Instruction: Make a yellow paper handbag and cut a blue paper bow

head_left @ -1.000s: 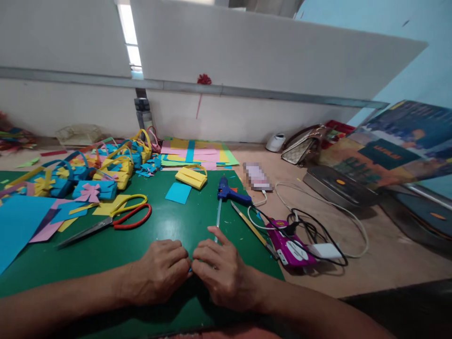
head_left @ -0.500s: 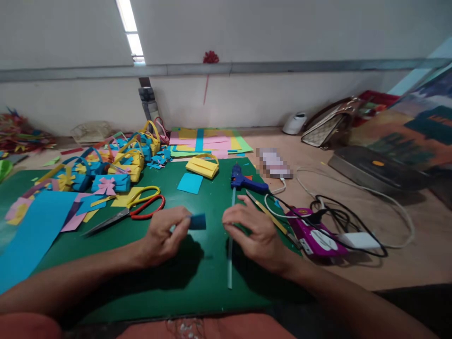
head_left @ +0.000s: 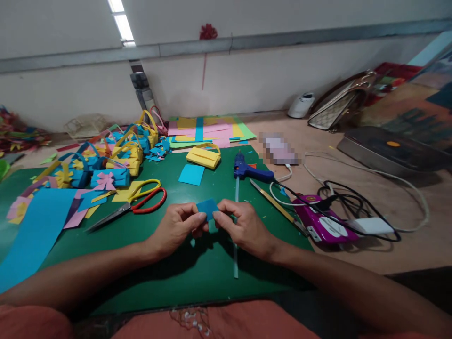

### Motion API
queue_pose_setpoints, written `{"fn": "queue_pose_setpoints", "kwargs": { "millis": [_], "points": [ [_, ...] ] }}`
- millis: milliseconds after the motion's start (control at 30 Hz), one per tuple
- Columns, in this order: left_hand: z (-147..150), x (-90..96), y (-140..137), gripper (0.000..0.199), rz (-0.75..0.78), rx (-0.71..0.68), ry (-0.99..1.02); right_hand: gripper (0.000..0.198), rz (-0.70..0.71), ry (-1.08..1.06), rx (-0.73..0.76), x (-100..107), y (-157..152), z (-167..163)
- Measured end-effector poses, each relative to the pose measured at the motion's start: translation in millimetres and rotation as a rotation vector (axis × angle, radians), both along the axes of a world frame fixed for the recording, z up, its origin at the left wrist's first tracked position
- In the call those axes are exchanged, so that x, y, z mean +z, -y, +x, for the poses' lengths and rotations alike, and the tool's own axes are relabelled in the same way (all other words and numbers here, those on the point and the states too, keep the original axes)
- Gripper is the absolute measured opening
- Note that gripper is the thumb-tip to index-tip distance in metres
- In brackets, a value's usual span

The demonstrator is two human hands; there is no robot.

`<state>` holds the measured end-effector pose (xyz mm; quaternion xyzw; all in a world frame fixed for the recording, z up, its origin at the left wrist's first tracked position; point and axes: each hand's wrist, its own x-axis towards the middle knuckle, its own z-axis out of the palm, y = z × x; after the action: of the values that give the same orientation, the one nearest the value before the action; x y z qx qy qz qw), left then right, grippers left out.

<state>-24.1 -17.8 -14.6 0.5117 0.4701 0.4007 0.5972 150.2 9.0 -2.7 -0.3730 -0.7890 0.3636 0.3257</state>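
Between both hands is a small piece of blue paper (head_left: 207, 207), raised above the green mat (head_left: 148, 287). My left hand (head_left: 179, 227) pinches its left end between thumb and fingers. At the opposite end, my right hand (head_left: 243, 226) grips it the same way. Beyond the hands lie a blue paper square (head_left: 191, 174) and a small yellow paper bag (head_left: 203, 157) with a handle. A blue glue gun (head_left: 252, 169) rests past my right hand, its long glue stick (head_left: 235, 261) running partly behind that hand. Scissors (head_left: 143, 197) with yellow and red handles lie to the left.
Several small paper bags (head_left: 109, 179) crowd the left side, near a long blue paper strip (head_left: 38, 230). Coloured sheets (head_left: 212, 127) are stacked at the back. On the right are a cutter knife (head_left: 275, 205), a purple power strip (head_left: 325, 221), tangled cables and a phone (head_left: 278, 148).
My right hand has come in from the right and taken hold of the blue paper's free end. My left hand has shifted slightly right with it. The camera view has tilted a little.
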Motion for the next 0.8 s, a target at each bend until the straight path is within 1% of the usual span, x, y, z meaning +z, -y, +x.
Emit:
{"fn": "queue_pose_setpoints", "kwargs": {
  "millis": [133,267,367,467,533,600,667,700,767,800],
  "points": [
    [0,-3.4,-2,0.031,-0.131,0.005,0.124,0.016,-0.117,-0.002,0.034,3,0,1],
    [-1,-4.2,-1,0.033,-0.186,-0.022,0.161,0.019,-0.187,-0.008,0.061,2,-1,2],
    [-3,-2.6,-3,0.031,-0.184,-0.035,0.147,0.021,-0.190,0.028,0.060,3,-2,2],
    [-5,0.9,-9,0.028,-0.138,-0.027,0.084,0.022,-0.124,0.154,0.090,6,-4,4],
    [-6,3.1,-12,0.024,-0.126,-0.054,0.009,0.021,-0.027,0.252,0.114,8,-5,6],
    [-7,3.8,-14,0.021,-0.124,-0.103,-0.053,0.019,0.122,0.331,0.110,9,-6,9],
    [-6,2.9,-15,0.018,-0.104,-0.131,-0.067,0.018,0.321,0.412,0.109,10,-8,11],
    [-6,1.9,-16,0.016,-0.081,-0.143,-0.069,0.021,0.433,0.458,0.134,11,-9,11],
    [-6,-1.4,-17,0.011,-0.015,-0.148,-0.049,0.025,0.647,0.545,0.244,18,-11,8],
    [-5,-3.6,-17,0.009,0.024,-0.140,-0.043,0.026,0.734,0.555,0.269,23,-13,4]
  ]
}}
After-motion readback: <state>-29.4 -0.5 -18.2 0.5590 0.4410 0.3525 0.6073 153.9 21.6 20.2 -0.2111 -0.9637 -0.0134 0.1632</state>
